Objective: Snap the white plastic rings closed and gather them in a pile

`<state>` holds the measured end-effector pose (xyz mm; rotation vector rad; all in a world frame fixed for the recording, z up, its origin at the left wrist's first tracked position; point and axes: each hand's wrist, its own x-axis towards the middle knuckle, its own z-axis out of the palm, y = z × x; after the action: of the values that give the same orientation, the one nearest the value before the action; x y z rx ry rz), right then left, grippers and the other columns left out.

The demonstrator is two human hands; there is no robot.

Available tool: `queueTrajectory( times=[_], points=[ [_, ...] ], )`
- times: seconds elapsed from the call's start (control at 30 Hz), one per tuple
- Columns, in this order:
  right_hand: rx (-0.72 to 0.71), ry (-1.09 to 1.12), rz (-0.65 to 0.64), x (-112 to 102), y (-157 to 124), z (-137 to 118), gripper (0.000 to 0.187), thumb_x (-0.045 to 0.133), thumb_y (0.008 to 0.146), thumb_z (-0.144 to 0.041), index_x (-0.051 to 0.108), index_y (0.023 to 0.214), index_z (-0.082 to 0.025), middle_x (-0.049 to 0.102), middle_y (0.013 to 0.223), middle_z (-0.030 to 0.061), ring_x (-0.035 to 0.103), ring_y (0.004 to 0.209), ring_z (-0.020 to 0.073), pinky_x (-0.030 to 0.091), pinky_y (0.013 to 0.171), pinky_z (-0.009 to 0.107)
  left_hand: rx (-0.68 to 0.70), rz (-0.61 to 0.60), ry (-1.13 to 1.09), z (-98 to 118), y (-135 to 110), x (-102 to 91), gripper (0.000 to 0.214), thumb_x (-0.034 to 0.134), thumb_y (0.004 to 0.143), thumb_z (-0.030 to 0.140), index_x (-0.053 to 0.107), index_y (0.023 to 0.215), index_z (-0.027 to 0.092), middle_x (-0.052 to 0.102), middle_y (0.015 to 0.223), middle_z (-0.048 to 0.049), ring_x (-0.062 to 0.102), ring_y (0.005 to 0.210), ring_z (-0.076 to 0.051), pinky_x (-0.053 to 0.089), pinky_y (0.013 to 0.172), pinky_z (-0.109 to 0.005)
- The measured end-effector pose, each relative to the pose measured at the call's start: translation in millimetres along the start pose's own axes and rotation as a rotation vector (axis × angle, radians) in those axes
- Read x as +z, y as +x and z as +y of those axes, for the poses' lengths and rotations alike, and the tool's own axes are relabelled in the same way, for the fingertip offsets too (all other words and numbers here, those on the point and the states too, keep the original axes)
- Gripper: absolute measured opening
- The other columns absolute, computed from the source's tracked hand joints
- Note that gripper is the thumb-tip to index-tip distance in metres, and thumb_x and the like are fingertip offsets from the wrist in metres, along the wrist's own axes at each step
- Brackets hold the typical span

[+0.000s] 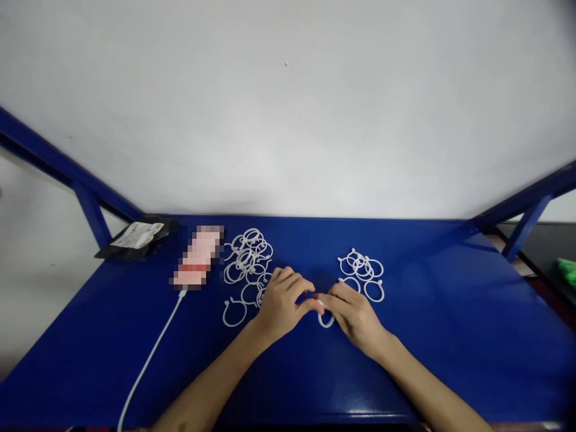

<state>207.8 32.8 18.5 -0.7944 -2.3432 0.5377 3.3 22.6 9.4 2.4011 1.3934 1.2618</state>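
Note:
A white ring [326, 321] with the look of a curtain ring is between my two hands, low over the blue tabletop. My right hand [357, 315] pinches its upper part, with the index finger reaching across toward the left thumb. The thumb of my left hand [283, 303] presses on the same spot, while its index finger curls just above. Their fingertips cover the top of the ring. Left of my left hand lies a tangled pile of similar white rings [245, 258], each with a small eyelet. A smaller group of rings [360, 266] lies beyond my right hand.
A blurred-out pink phone-like item [195, 258] lies left of the pile, with a white cable [153, 353] running to the front edge. Behind it is a black plastic package [139, 237] with a label. A pale wall [288, 132] and blue frame bars [92, 210] bound the table.

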Motion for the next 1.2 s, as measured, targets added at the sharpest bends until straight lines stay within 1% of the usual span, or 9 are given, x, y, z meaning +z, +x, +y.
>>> queueTrajectory(
  times=[0.13, 0.27, 0.4, 0.53, 0.67, 0.9, 0.97, 1.07, 1.2],
  points=[
    [0.14, -0.153, 0.141, -3.1, -1.2, 12.2, 0.032, 0.046, 0.104, -0.027, 0.062, 0.13, -0.022, 0.066, 0.084, 0.006, 0.061, 0.074, 0.0182, 0.052, 0.068, 0.032, -0.095, 0.009, 0.331, -23.7, 5.9, -16.8, 0.022, 0.066, 0.092, 0.041, 0.067, 0.096, 0.019, 0.071, 0.082, -0.0049, 0.059, 0.082, -0.024, 0.042, 0.078, -0.039],
    [0.317, -0.305, 0.301, -15.7, -3.7, 32.5, 0.02, 0.053, 0.101, -0.033, 0.064, 0.111, -0.019, 0.069, 0.091, 0.0076, 0.062, 0.072, 0.0184, 0.051, 0.066, 0.032, -0.285, -0.007, 0.669, -44.1, 3.3, -29.0, 0.025, 0.064, 0.091, 0.034, 0.068, 0.108, 0.016, 0.07, 0.089, -0.0118, 0.058, 0.09, -0.033, 0.04, 0.076, -0.043],
    [0.391, -0.462, 0.311, -27.9, -4.0, 45.0, 0.02, 0.051, 0.101, -0.035, 0.064, 0.099, -0.02, 0.067, 0.094, 0.0093, 0.06, 0.084, 0.0235, 0.052, 0.072, 0.036, -0.29, -0.094, 0.688, -50.7, -0.3, -32.1, 0.014, 0.061, 0.092, 0.026, 0.07, 0.098, 0.018, 0.07, 0.087, -0.0103, 0.056, 0.092, -0.033, 0.038, 0.079, -0.046],
    [0.402, -0.572, 0.343, -30.2, -2.3, 44.5, 0.025, 0.053, 0.099, -0.037, 0.067, 0.107, -0.018, 0.06, 0.105, 0.0142, 0.055, 0.093, 0.0284, 0.053, 0.077, 0.042, -0.263, -0.015, 0.643, -48.5, 1.9, -33.7, 0.009, 0.062, 0.092, 0.025, 0.07, 0.092, 0.021, 0.068, 0.088, -0.0084, 0.055, 0.091, -0.03, 0.037, 0.079, -0.044],
    [0.312, -0.464, 0.317, -21.9, 0.6, 33.5, 0.02, 0.054, 0.099, -0.031, 0.065, 0.111, -0.019, 0.059, 0.107, 0.0133, 0.055, 0.095, 0.0273, 0.053, 0.083, 0.045, -0.261, 0.105, 0.535, -43.1, 6.6, -34.7, 0.007, 0.065, 0.09, 0.026, 0.069, 0.09, 0.021, 0.065, 0.092, -0.0073, 0.055, 0.091, -0.028, 0.039, 0.08, -0.042],
    [0.154, -0.185, 0.116, 6.0, 3.5, 6.6, 0.023, 0.057, 0.098, -0.028, 0.06, 0.119, -0.018, 0.061, 0.109, 0.0119, 0.059, 0.1, 0.0248, 0.055, 0.088, 0.042, -0.254, 0.195, 0.131, -30.1, 10.1, -30.0, 0.002, 0.062, 0.09, 0.021, 0.061, 0.089, 0.02, 0.065, 0.102, -0.0054, 0.059, 0.102, -0.023, 0.044, 0.096, -0.042],
    [0.141, -0.107, 0.075, 12.9, 3.9, 1.0, 0.027, 0.057, 0.098, -0.029, 0.057, 0.123, -0.018, 0.063, 0.114, 0.0122, 0.06, 0.104, 0.0247, 0.055, 0.09, 0.043, -0.268, 0.149, 0.025, -24.4, 7.7, -24.0, 0.002, 0.061, 0.09, 0.019, 0.06, 0.09, 0.021, 0.068, 0.097, -0.0029, 0.061, 0.094, -0.019, 0.047, 0.09, -0.037],
    [0.164, 0.016, 0.06, 21.4, 3.6, -2.9, 0.029, 0.059, 0.098, -0.031, 0.053, 0.123, -0.019, 0.065, 0.116, 0.0115, 0.062, 0.108, 0.0247, 0.055, 0.091, 0.043, -0.347, -0.006, -0.158, -13.3, 2.3, -12.2, 0.002, 0.06, 0.09, 0.02, 0.059, 0.089, 0.021, 0.064, 0.083, 0.001, 0.058, 0.074, -0.014, 0.048, 0.072, -0.029],
    [0.301, 0.178, 0.083, 26.9, 2.6, -1.2, 0.01, 0.055, 0.099, -0.028, 0.054, 0.106, -0.021, 0.067, 0.094, 0.0051, 0.066, 0.083, 0.0186, 0.055, 0.075, 0.034, -0.528, -0.172, -0.52, 0.7, -2.2, -2.8, 0.009, 0.059, 0.093, 0.027, 0.058, 0.088, 0.021, 0.062, 0.085, 0.0009, 0.06, 0.075, -0.013, 0.05, 0.07, -0.027]
  ],
)
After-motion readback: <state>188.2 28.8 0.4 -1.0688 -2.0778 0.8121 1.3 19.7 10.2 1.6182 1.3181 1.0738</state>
